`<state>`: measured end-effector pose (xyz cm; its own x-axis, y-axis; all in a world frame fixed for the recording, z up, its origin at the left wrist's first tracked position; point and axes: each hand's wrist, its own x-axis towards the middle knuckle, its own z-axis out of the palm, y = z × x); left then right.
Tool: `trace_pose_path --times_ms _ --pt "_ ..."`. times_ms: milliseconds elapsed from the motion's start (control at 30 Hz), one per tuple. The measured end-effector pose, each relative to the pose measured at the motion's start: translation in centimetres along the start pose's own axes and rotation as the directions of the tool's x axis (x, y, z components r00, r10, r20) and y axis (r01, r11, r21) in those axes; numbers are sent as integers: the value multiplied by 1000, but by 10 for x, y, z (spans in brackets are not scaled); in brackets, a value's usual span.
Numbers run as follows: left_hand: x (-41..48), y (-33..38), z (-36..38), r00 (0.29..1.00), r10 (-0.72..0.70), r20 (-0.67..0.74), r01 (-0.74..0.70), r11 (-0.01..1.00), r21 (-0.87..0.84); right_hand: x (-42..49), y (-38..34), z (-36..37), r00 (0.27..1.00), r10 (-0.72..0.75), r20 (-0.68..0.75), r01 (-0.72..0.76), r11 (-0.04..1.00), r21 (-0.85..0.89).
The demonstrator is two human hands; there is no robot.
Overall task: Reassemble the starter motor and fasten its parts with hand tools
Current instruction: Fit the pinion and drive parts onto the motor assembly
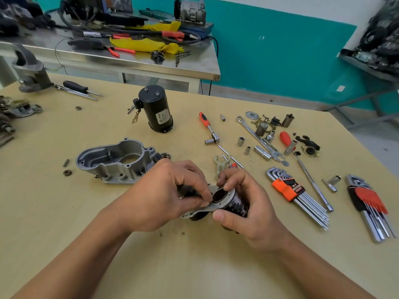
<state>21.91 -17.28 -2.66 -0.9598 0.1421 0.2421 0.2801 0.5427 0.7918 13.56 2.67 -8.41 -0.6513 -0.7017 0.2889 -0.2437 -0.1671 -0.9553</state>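
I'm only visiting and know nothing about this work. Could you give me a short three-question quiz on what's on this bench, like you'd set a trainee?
1. True or false: the black motor can stands upright on the table, touched by neither hand.
2. What does the right hand grip? A) the orange-handled ratchet B) the flanged black cylinder C) a hex key set
3. Fill in: the grey cast housing lies on the person's ___ side of the left hand.
Key: 1 true; 2 B; 3 left.
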Motion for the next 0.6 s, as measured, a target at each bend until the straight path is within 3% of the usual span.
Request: trace_pose_path --times_ms 600 --pt "0 -3 -2 999 -39 -10 38 997 -70 5 4 1 995 95 41 -103 962 254"
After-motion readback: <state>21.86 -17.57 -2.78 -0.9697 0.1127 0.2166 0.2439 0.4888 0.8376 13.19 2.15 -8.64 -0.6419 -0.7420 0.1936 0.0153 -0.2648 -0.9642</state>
